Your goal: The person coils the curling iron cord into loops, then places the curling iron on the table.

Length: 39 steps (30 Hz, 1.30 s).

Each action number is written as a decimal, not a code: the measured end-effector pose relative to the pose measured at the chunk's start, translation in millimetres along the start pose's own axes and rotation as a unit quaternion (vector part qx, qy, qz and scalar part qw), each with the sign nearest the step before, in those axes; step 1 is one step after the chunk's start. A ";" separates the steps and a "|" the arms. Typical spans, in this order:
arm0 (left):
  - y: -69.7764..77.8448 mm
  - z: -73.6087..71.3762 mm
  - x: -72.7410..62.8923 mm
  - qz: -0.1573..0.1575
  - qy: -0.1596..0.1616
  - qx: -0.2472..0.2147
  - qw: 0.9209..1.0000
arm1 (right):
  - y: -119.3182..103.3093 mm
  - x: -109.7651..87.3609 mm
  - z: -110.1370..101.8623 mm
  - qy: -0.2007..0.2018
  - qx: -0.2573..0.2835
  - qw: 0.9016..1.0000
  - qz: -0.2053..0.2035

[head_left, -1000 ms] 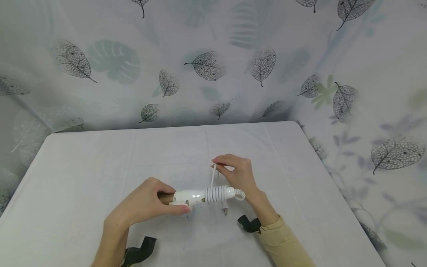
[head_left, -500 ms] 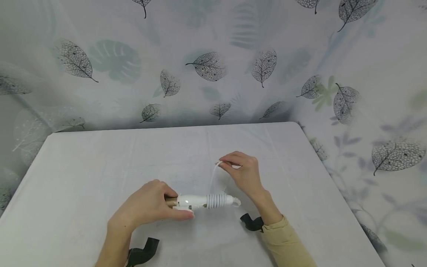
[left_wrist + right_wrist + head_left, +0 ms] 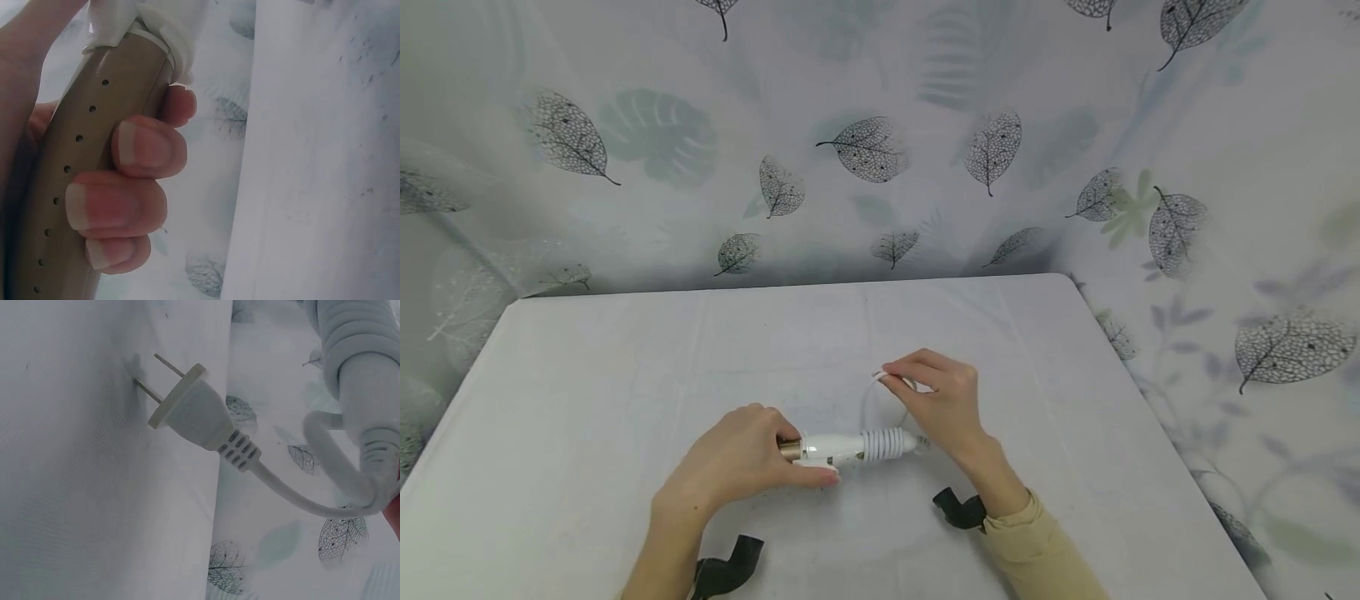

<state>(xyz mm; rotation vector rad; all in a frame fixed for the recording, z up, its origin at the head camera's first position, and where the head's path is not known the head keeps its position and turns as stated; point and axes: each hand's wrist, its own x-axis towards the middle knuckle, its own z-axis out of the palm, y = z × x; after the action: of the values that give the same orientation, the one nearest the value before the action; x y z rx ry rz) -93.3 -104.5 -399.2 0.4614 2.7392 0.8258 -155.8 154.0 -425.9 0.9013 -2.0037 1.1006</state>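
My left hand [image 3: 737, 454] grips a curling iron [image 3: 831, 448] by its barrel, which is brown with a row of small holes in the left wrist view, several fingers [image 3: 115, 203] curled round it. Its white handle points right, with a white cord [image 3: 883, 445] wound in several coils near the end. Beyond that end, my right hand [image 3: 943, 400] pinches a loop of the cord between thumb and fingertips. A white two-pin plug [image 3: 200, 415] dangles on its cord beside the handle in the right wrist view.
A white table [image 3: 625, 358] lies under the hands, its far edge against a leaf-patterned cloth [image 3: 880, 150]. Dark curved wrist mounts [image 3: 727, 568] sit at both wrists, and a tan sleeve [image 3: 1037, 542] covers the right forearm.
My right hand moved a little right and away, then back left and nearer, with the cord in its pinch. The curling iron in my left hand shifted slightly right and lower.
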 end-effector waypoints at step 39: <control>-16.1 -19.6 2.9 -0.152 0.117 0.015 0.981 | -17.0 3.7 4.6 -0.086 0.071 0.987 -0.117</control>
<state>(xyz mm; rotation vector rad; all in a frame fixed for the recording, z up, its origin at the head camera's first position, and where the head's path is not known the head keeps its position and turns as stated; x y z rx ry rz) -105.8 -125.8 -392.9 -0.0584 2.9338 0.8017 -145.0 142.2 -417.8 1.3097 -1.9108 1.0728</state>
